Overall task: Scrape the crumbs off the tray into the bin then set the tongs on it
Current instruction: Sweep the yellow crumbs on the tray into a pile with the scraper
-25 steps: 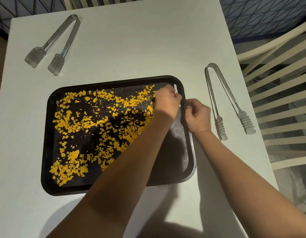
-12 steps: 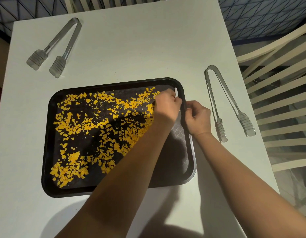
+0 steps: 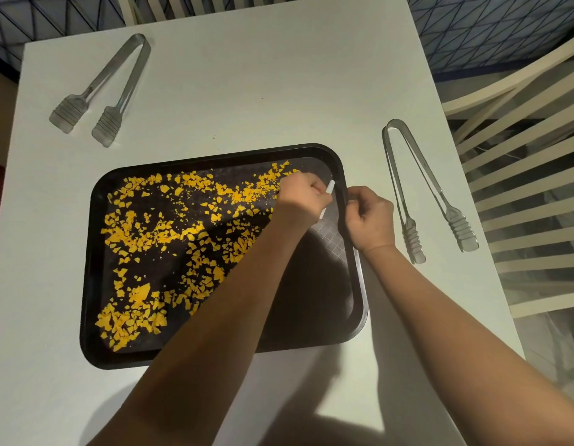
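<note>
Yellow crumbs (image 3: 182, 233) cover the black tray (image 3: 89, 252) on the white table (image 3: 247, 91). Left hand (image 3: 303, 194) curls around a white scraper (image 3: 328, 191); right hand (image 3: 369, 217) grips the tray's rim. Tongs (image 3: 420, 188) lie just right of the tray.

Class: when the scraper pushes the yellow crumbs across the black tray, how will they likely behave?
The crumbs look like thin, flat flakes, so probably light and prone to scatter. Sizes vary, so small ones may slip past the scraper. The tray has a raised rim, which should contain them.
</note>
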Action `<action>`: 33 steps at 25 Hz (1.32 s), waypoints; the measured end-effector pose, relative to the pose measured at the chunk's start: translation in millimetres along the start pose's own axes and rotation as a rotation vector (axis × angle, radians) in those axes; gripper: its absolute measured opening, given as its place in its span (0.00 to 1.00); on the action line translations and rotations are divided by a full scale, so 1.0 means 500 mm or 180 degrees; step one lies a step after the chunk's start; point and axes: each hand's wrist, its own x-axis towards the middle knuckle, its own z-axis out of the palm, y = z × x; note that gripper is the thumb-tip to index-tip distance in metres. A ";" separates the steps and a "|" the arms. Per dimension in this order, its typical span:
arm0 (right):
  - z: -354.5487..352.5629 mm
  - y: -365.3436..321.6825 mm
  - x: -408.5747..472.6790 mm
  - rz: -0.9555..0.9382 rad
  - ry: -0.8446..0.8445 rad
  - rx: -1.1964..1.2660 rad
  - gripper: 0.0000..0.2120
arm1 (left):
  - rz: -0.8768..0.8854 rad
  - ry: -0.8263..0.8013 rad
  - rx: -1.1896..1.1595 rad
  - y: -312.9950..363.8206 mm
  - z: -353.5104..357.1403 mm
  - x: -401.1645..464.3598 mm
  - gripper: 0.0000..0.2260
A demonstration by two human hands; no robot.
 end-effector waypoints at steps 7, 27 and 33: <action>0.000 -0.001 0.000 0.0021 -0.0028 -0.0027 0.16 | -0.0029 0.0107 -0.0144 -0.001 0.010 -0.012 0.06; -0.001 0.000 -0.002 -0.0039 0.0002 0.0014 0.15 | -0.0049 0.0726 0.0141 0.005 0.024 0.028 0.08; -0.002 -0.002 -0.001 -0.0074 -0.0004 -0.0014 0.15 | -0.0041 0.0493 0.0149 0.016 0.030 0.022 0.06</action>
